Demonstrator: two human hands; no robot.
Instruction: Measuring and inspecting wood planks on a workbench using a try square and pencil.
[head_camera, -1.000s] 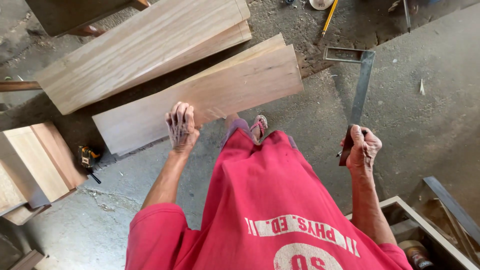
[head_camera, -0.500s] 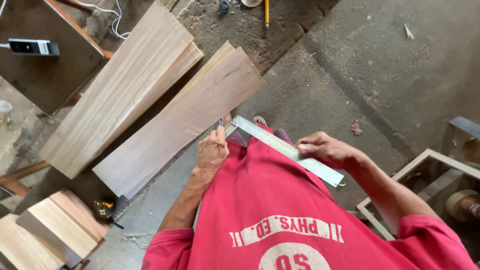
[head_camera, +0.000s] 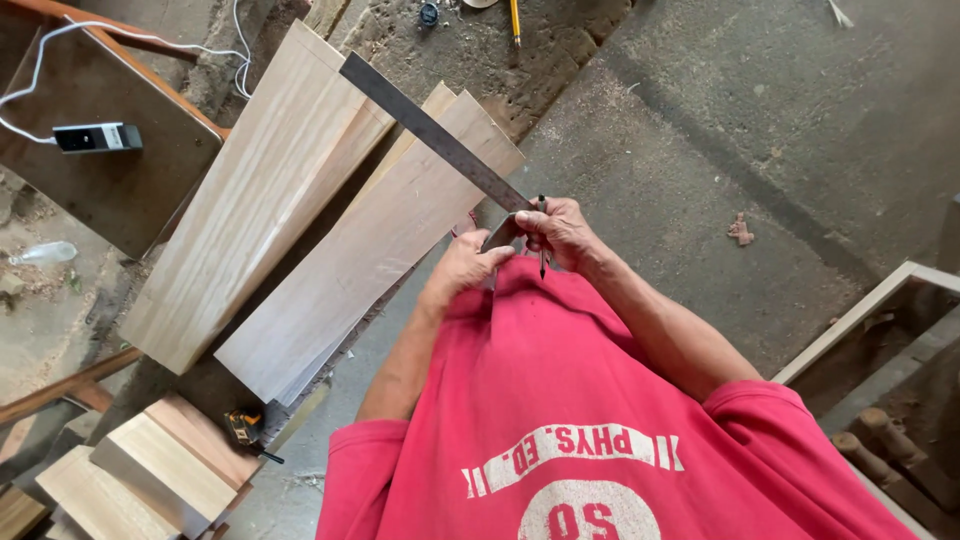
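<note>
Left hand (head_camera: 468, 268) and right hand (head_camera: 562, 232), fingers closed, grip the steel square (head_camera: 440, 135) at its corner; its blade lies diagonally over the plank (head_camera: 370, 240) edge. Right hand also holds a pencil (head_camera: 542, 235). Open concrete floor (head_camera: 720, 130) to the right.

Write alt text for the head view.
Both hands, left hand and right hand, grip a metal try square at waist height, its blade angled over pale wooden boards lying on the concrete floor; the right hand also holds a pencil.
</note>
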